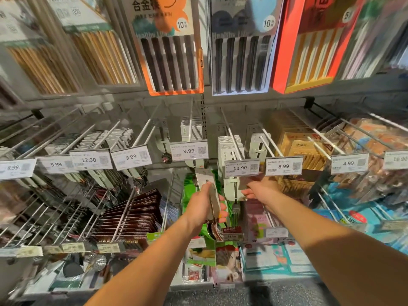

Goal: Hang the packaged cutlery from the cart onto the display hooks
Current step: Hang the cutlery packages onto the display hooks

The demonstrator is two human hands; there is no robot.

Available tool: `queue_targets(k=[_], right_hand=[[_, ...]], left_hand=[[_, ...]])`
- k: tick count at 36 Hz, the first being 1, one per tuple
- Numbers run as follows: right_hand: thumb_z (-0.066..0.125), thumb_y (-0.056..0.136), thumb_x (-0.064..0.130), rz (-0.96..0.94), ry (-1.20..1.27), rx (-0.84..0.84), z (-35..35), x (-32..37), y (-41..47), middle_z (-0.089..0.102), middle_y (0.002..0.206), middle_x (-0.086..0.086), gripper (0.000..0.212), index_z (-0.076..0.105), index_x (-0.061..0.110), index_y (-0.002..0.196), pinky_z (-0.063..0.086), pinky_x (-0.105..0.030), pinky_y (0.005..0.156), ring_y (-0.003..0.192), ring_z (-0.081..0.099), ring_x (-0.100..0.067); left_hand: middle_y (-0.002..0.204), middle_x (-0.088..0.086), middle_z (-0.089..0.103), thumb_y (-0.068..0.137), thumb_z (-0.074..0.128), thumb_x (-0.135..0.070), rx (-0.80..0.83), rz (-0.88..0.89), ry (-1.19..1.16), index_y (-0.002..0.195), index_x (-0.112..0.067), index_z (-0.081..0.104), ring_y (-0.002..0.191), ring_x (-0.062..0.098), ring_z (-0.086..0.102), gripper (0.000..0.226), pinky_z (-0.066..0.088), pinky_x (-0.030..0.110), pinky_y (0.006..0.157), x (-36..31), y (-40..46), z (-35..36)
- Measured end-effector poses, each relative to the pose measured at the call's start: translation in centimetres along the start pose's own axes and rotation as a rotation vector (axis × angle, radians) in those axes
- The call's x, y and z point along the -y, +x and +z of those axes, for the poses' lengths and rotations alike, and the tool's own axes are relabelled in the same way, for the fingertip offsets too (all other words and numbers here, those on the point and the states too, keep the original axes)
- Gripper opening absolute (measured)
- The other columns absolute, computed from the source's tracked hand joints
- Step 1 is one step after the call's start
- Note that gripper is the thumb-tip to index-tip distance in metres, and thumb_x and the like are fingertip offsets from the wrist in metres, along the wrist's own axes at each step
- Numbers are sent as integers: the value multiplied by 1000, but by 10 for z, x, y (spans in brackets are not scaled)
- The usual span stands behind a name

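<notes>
Your left hand [202,203] grips a carded cutlery pack [209,191], its top just under the 9.99 tag [189,150]. Your right hand [261,189] pinches the hanging fork pack [233,191] below the 12.90 tag [241,167]. An 8.99 tag [283,166] sits just right; above, a chopstick box [170,40] reads "10".
</notes>
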State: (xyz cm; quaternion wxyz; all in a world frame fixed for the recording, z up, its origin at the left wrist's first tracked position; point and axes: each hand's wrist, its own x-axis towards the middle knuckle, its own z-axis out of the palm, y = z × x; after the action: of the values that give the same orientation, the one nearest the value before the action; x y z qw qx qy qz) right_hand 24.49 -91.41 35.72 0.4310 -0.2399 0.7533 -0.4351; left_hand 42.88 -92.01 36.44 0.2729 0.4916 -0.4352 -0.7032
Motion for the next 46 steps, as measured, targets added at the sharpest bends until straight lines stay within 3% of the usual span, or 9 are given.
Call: queue_targets(k=[2,8,13,19,26,36,40,43,46], right_hand=[[44,100,-3,57,-67,-19,8,1,17,64,118,-20,32,45,6,130,47,-13,40,55,65,-11],[63,92,17,127,-344,-194,21,1,27,26,156,-21,81,12,7,155,38,-40,111,143,32,-35],[66,93,35,90,-106,35,23,-12,7,67,93,-9,41,61,2,116,57,-29,58,74,66,-20],[65,78,68,156,-32,560,7,-41,-19,62,125,-16,73,60,7,119,52,-28,64,93,63,-23],[79,82,29,36,-26,533,-35,-55,-38,64,93,-4,34,67,10,106,42,-33,79,84,59,-15],[72,88,22,-21,34,497,-76,-62,-51,57,71,6,15,71,13,100,42,-17,52,63,49,-6],[74,86,16,0,129,481,-86,-62,-43,54,74,2,20,67,9,104,35,-17,46,57,45,-6],[71,89,15,-2,126,497,-96,-56,-37,53,84,-3,25,65,6,112,36,-18,48,59,45,-5],[68,91,14,-8,87,522,-109,-55,-29,52,96,-10,31,62,1,118,41,-18,49,59,48,-5]], left_hand=[[70,16,61,106,28,-45,14,-34,-14,96,3,59,57,29,60,58,53,34,53,-1,-2,1],[78,23,66,105,39,-37,-31,-41,-33,103,10,60,63,34,62,51,52,35,51,2,-4,-2],[97,18,72,99,50,-51,-161,-22,142,121,3,59,70,24,63,59,50,31,56,11,0,-1],[77,-3,63,99,56,-38,-191,46,176,99,-13,64,66,11,56,26,40,23,53,16,-6,18],[51,9,56,85,71,-51,-188,35,333,75,1,66,40,14,45,53,36,22,50,29,-8,41],[89,7,73,92,70,-21,-15,114,301,119,8,63,48,4,65,40,49,11,44,29,-30,72],[66,13,73,100,57,-32,-13,98,240,126,14,57,30,3,52,53,38,13,32,22,-36,83],[91,15,74,99,54,-47,-69,52,218,120,3,64,49,11,59,55,44,17,49,19,-28,87],[68,9,69,99,49,-51,-104,70,175,99,-2,68,61,25,60,52,47,35,65,21,-20,91]])
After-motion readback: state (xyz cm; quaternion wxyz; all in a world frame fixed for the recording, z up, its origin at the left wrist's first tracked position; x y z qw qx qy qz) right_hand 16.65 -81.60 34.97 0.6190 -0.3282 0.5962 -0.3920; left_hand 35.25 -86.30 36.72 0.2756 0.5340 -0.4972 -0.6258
